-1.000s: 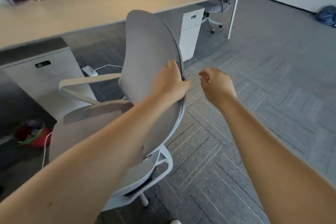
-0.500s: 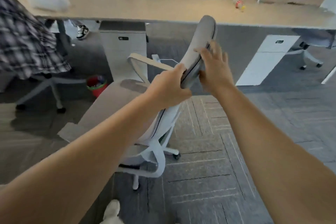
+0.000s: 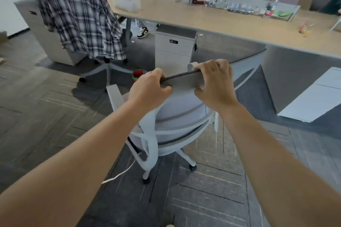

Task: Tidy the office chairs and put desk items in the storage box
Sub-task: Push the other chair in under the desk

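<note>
A grey office chair (image 3: 177, 108) with a white frame stands right in front of me, its back turned to me and its seat facing the long wooden desk (image 3: 212, 21). My left hand (image 3: 149, 88) grips the top edge of the backrest on the left. My right hand (image 3: 214, 83) grips the same edge on the right, fingers curled over it. On the desk lie a clear storage box (image 3: 127, 3), a tray of small items (image 3: 239, 6) and a plastic bottle (image 3: 272, 4).
A second chair (image 3: 77, 13) draped with a plaid shirt stands at the left. White drawer cabinets (image 3: 174, 49) sit under the desk, another (image 3: 311, 96) at the right. A red bin (image 3: 139, 74) and a white cable (image 3: 120, 174) lie on the carpet. A person's shoe (image 3: 142, 32) shows beyond the desk.
The chair has swung round so its back faces me squarely. My right hand, free a second ago, has taken hold of the backrest's top edge. The view has turned left along the desk.
</note>
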